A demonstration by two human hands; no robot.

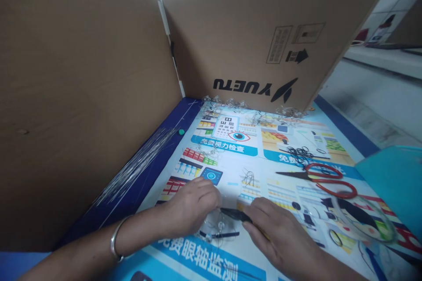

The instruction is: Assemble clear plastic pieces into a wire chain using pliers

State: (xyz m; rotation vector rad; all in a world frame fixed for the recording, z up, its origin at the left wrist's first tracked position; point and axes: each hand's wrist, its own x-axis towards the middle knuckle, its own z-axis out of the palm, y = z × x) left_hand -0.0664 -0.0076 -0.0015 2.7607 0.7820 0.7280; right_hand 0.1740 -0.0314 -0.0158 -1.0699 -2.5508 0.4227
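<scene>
Right grip wrapped firmly round dark pliers; right hand (277, 230) hid most of handles. Gap between jaws too blurred to tell. Pliers' (234, 214) long axis ran nearly crosswise, tips leftward, right at left hand's fingertips. Left hand (201, 202) curled closed, apparently pinching clear beadwork (221, 226), which showed beneath it, just nearside of plier tips. Left hand nearer to beadwork. Beyond, on table: red-handled scissors (341, 174) off right, black rings (300, 151) behind, straight wires (141, 164) far left beside cardboard (82, 74).
</scene>
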